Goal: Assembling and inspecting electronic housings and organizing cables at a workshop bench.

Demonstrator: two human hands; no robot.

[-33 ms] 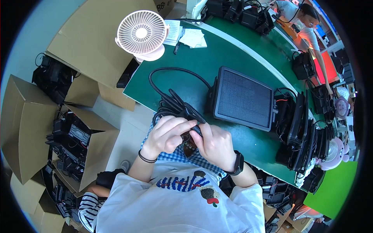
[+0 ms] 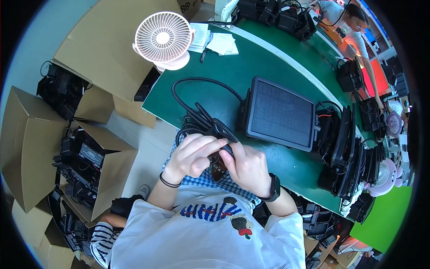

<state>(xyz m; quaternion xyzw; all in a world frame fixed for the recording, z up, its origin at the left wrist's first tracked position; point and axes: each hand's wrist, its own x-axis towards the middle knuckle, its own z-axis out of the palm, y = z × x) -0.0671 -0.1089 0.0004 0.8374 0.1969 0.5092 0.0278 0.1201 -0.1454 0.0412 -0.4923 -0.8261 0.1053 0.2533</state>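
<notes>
1. So we're working with both hands close together at the near edge of the green table, fingertips almost meeting
2. Our right hand is pinching a short black piece between thumb and index finger
3. Our left hand is bending its fingers against the coiled black cable, though we're not able to tell what it's gripping underneath
4. That cable is bunching up just beyond our hands, one big loop curving far and then right to the mesh-fronted black device
5. The device is lying on the table, just right of the coil
6. Far left, a pale pink fan is standing beside some white papers
7. More black devices are crowding the right side
8. Left of us, a cardboard box is holding black gear
9. Far right, a co-worker is stretching out an arm
</notes>
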